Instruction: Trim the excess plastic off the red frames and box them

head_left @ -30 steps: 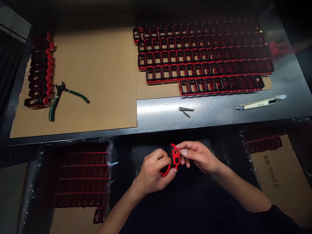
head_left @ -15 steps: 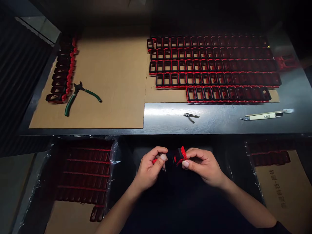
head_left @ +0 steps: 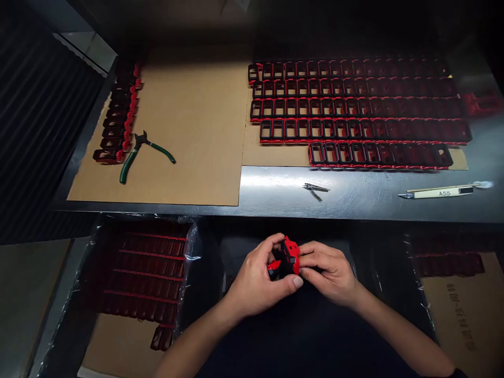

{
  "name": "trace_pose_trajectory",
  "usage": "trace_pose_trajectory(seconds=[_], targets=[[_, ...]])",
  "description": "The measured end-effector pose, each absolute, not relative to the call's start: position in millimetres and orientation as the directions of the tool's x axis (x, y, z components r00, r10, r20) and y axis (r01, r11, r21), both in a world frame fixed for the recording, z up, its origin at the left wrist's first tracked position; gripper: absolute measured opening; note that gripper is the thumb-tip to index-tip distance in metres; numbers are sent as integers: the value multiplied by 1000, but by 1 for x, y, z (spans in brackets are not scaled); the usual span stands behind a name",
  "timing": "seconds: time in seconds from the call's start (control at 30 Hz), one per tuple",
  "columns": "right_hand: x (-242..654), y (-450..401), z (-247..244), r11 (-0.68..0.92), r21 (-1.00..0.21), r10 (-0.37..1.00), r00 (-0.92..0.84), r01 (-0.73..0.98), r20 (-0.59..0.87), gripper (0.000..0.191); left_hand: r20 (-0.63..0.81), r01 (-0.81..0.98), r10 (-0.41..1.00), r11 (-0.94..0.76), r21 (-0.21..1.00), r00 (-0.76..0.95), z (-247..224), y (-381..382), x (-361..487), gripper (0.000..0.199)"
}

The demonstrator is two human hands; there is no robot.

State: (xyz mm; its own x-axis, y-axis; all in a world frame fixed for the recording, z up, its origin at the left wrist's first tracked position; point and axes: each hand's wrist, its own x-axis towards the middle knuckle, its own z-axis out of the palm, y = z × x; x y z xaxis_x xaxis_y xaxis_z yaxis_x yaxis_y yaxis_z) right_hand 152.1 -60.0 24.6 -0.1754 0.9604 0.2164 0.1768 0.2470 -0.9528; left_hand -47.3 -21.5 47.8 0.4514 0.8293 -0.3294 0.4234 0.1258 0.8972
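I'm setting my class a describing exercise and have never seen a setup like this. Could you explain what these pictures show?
There is no machine: these are a person's bare hands, filmed from a camera worn on the head, looking forward and down. The left hand and right hand hold a red-and-black part just in front of a metal table. On it, a cardboard sheet carries green-handled pliers and a row of similar parts. To the right lie more rows of parts, a small metal tool and a knife marked A55.
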Motion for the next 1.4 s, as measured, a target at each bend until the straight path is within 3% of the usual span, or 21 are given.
trace_pose_trajectory(seconds=[0.23,0.53,0.8,0.9,0.97,1.1,1.4], targets=[[151,-58,23,287,-939,953,-155,189,260,23,-217,388,874,36,921,434,46,-25,-42,71],[149,-60,24,315,-919,949,-92,237,302,33,106,267,862,-267,926,496,36,-27,-47,74],[150,-60,32,5,-999,1000,5,-31,4,20,209,285,810,-416,863,548,31,-26,-53,77],[150,-62,34,-174,-967,985,-46,-185,-169,10,213,297,805,-430,853,553,31,-26,-52,77],[150,-62,35,-269,-928,963,-105,-257,-250,17,208,311,809,-429,848,549,30,-26,-52,79],[150,-61,35,-335,-877,939,-203,-346,-278,27,247,308,793,-474,825,558,25,-27,-52,89],[149,-59,33,-390,-835,915,-264,-389,-305,23,365,348,688,-667,659,627,27,-24,-51,97]])
